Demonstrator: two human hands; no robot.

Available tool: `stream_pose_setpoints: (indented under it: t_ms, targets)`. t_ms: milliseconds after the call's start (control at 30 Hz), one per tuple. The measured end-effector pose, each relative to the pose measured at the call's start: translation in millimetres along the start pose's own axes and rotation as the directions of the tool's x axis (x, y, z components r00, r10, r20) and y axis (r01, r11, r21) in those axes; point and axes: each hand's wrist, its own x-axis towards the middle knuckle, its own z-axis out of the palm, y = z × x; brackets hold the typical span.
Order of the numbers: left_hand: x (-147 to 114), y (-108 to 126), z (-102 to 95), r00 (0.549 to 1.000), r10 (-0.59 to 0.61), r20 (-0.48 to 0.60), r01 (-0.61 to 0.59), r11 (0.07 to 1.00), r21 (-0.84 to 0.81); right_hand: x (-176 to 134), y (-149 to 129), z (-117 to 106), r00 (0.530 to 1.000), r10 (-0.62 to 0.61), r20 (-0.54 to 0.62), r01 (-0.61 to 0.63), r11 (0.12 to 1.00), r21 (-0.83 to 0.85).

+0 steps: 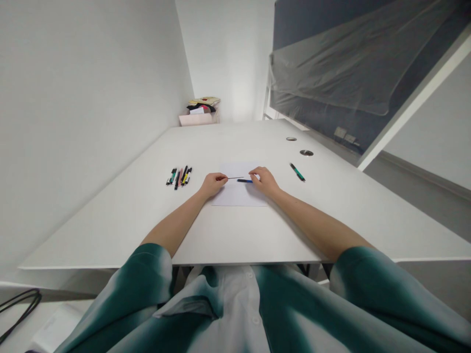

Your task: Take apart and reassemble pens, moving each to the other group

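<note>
A thin dark rod, which looks like a pen refill (236, 177), is pinched in my left hand (214, 184) and points right. My right hand (263, 180) is just past the rod's free end, with its fingers curled and thumb and forefinger close together. Whatever may be between those fingers is too small to make out. A blue pen piece with a dark end (245, 181) lies below the rod, its right end reaching my right hand. Both hands are over a white sheet of paper (239, 198) on the table.
Several pens and markers (179, 177) lie in a group on the left of the white table (239, 235). A green and black pen (297, 172) lies to the right. Two round metal grommets (306, 153) are farther back. A box of items (200, 117) stands at the far end.
</note>
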Motion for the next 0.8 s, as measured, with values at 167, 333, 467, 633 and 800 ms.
stream_pose_setpoints:
  t_ms: [167,333,467,633,800]
  targets:
    - [1.8,-13.9,-9.3,0.996,-0.094,0.005,0.095,0.993,-0.065,-2.0,2.9,1.5,0.982,0.114,0.153,-0.078,0.971,-0.225]
    - [1.2,-16.4,-11.4,0.994,-0.104,0.037,0.107,0.991,-0.082,-2.4,-6.8,-0.4,0.963,0.120,0.243,-0.045,0.955,-0.294]
    - [2.8,-17.3,-10.7,0.993,-0.115,0.037,0.118,0.989,-0.084,-1.1,-9.0,-5.2,0.953,0.148,0.263,-0.059,0.947,-0.317]
    - [4.2,-20.5,-14.9,0.988,-0.153,0.008,0.153,0.983,-0.101,-1.3,-6.9,-13.0,0.954,0.175,0.243,-0.085,0.936,-0.341]
    - [3.4,-20.5,-18.6,0.988,-0.155,0.015,0.156,0.980,-0.124,-1.7,-6.8,-17.6,0.958,0.169,0.231,-0.082,0.936,-0.342]
